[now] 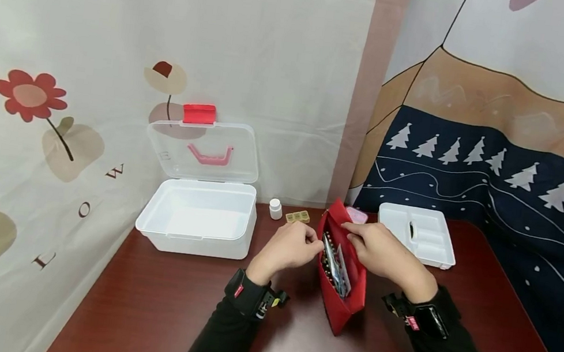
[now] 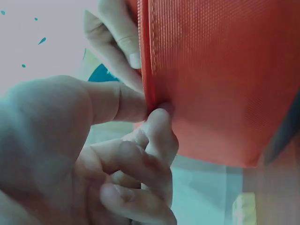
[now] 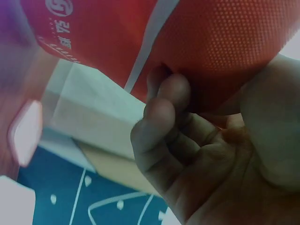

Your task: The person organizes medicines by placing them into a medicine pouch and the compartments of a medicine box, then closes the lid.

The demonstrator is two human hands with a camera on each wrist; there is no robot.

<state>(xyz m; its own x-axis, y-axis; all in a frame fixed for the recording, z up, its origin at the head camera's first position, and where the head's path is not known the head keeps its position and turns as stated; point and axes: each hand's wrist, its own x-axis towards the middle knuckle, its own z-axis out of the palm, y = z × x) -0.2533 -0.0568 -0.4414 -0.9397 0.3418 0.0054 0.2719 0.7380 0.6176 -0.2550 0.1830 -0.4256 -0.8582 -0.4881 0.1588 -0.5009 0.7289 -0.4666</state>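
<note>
Left fingers (image 2: 160,126): grasping the bag's near-left rim, thumb and forefinger pinched on its edge.
Right fingers (image 3: 159,115): grasping the opposite wall of the same bag, curled against its outer face.
Bag (image 1: 355,280): red, between the two hands, over the middle-right of the surface (image 1: 181,327); whether its base rests fully there is hard to tell.
Packets (image 1: 340,272): lying lengthwise inside the bag, several flat pieces side by side; what they are is too small to tell.
Done: the bag's mouth is parted, with the contents showing; the box (image 1: 193,245) has its lid (image 1: 242,154) raised.
Left to do: by my judgement, sorting out the contents and closing the bag; the box's lid would also need lowering.
Stage: probably early to middle, since the rims are being held apart and neither hand carries a loose item.
Standing by: bottle (image 1: 275,210) and pill case (image 1: 298,217) beyond the left hand; tray (image 1: 441,246) beyond the right.
Bag's direction: mouth upward, toward the head camera.
Bag's long axis: running away from the person, far end slightly left, near corner slightly right.
</note>
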